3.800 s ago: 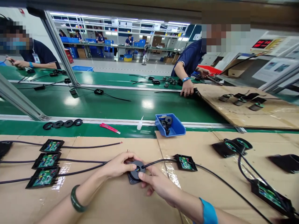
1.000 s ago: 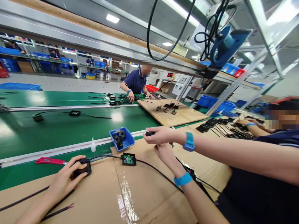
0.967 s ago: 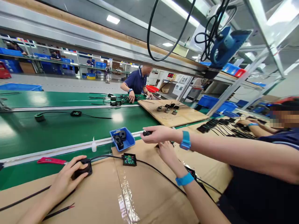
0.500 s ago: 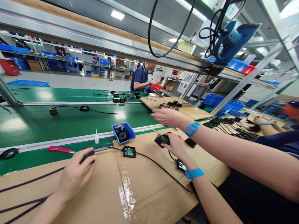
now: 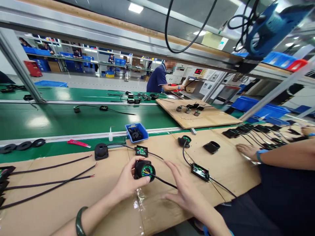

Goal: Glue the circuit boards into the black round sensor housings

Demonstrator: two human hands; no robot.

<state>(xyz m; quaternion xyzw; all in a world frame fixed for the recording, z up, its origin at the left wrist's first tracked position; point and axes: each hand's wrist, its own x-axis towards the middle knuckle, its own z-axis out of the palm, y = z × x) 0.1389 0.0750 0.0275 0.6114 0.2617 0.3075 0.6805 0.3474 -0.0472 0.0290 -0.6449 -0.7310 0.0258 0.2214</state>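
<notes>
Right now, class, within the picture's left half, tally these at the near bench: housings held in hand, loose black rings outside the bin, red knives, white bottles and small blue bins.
Black housing in the left hand: 1
Loose black rings: 3
Red knife: 1
White bottle: 1
Blue bin: 1
Total: 7

The black housing (image 5: 140, 166) is a short round cup with a squarish flange behind it. It sits tilted in the left hand (image 5: 128, 179), over the cardboard-covered counter (image 5: 61, 203), between the far and near edges; whether it touches the cardboard cannot be told. Its open end faces up and toward the near edge, showing a green ring-shaped board (image 5: 143, 170) and thin wires (image 5: 147, 171), at least one yellow, at the middle. A black cable (image 5: 163, 181) leaves that end, sloping rightward and nearer the near edge, until the right hand (image 5: 187, 191) hides it.
</notes>
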